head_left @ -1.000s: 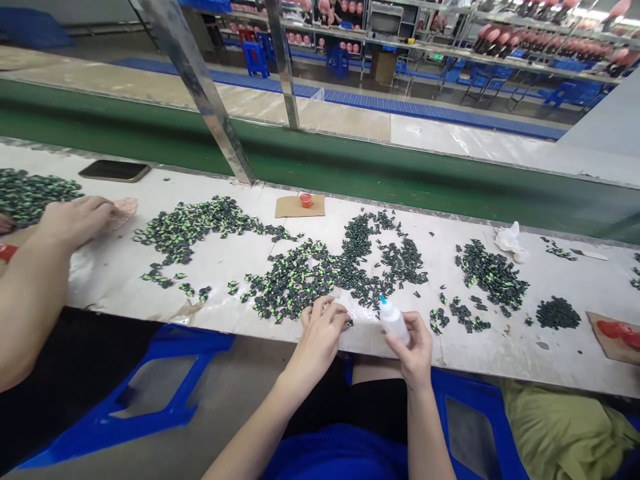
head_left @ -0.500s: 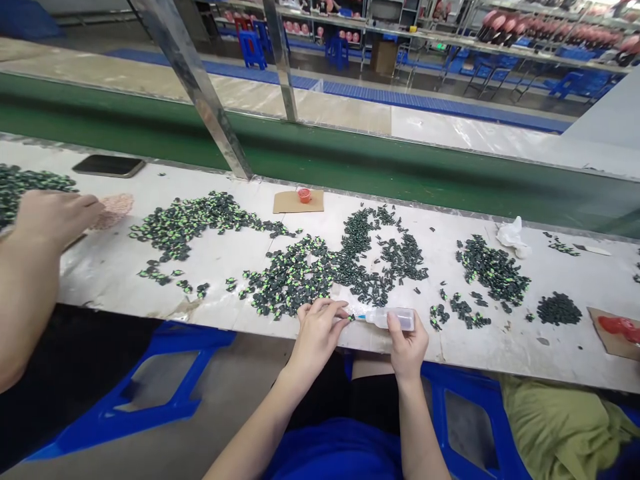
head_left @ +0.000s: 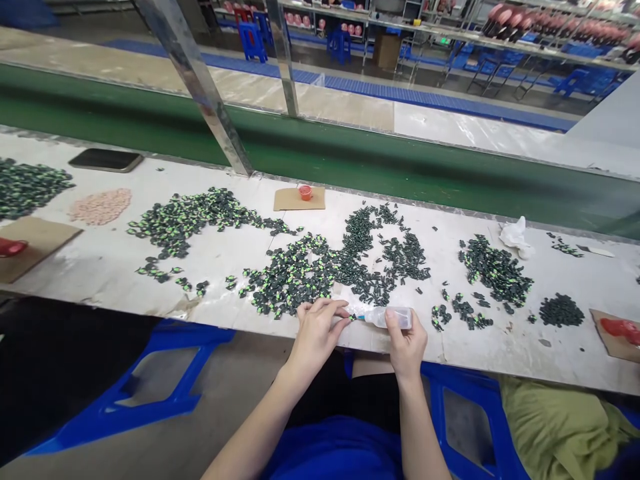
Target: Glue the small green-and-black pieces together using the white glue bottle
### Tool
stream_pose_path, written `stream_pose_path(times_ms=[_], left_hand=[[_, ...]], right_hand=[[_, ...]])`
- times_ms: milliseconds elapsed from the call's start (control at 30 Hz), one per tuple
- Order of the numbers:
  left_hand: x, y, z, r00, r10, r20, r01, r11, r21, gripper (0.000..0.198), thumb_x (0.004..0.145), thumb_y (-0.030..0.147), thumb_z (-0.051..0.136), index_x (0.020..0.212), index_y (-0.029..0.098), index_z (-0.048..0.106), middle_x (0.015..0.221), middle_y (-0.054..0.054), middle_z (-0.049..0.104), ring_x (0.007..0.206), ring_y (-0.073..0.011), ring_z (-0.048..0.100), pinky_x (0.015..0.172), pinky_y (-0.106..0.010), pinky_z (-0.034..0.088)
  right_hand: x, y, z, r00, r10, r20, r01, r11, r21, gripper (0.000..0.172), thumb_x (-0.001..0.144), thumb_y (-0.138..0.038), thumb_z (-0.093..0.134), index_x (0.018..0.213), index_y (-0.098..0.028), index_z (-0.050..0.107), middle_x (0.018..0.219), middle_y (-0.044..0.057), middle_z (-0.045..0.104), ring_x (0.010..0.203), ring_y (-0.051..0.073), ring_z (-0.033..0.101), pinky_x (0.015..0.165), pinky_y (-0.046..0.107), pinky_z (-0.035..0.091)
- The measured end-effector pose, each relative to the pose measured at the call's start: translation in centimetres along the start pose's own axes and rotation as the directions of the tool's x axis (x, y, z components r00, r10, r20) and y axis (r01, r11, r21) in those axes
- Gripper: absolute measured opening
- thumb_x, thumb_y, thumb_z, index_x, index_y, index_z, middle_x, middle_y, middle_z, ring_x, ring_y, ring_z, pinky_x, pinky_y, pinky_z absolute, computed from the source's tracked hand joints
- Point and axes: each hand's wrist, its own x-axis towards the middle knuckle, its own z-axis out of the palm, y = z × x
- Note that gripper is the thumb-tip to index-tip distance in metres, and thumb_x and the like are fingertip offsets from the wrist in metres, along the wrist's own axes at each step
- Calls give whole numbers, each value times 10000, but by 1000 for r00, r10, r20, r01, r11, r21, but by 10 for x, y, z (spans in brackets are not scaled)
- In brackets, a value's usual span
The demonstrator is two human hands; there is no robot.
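Note:
My left hand pinches a small black and green piece at the near edge of the white worktable. My right hand grips a small clear glue bottle, laid almost level with its blue nozzle pointing left onto the piece. Just beyond my hands lies a big scatter of black and green pieces. More dark pieces lie to the right.
A cardboard square with a small red cup sits at the table's far side. A pink heap, a cardboard sheet and a dark phone lie left. A white rag lies right. A green conveyor belt runs behind.
My right hand tipped the glue bottle from upright to nearly level, nozzle against the piece in my left hand. The other person's arm at the left has left the view.

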Motion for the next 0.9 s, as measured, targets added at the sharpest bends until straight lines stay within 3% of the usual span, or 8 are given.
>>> stream_pose_path(times_ms=[900], left_hand=[[1, 3, -4, 1000, -13, 13, 13, 1000, -15, 199, 763, 160, 681, 938, 242, 632, 842, -7, 761, 979, -230, 617, 847, -397, 307]], right_hand=[[-2, 3, 0, 1000, -7, -13, 7, 1000, 8, 319, 790, -458, 621, 652, -185, 532, 529, -42, 540, 496, 121, 479, 494, 229, 385]])
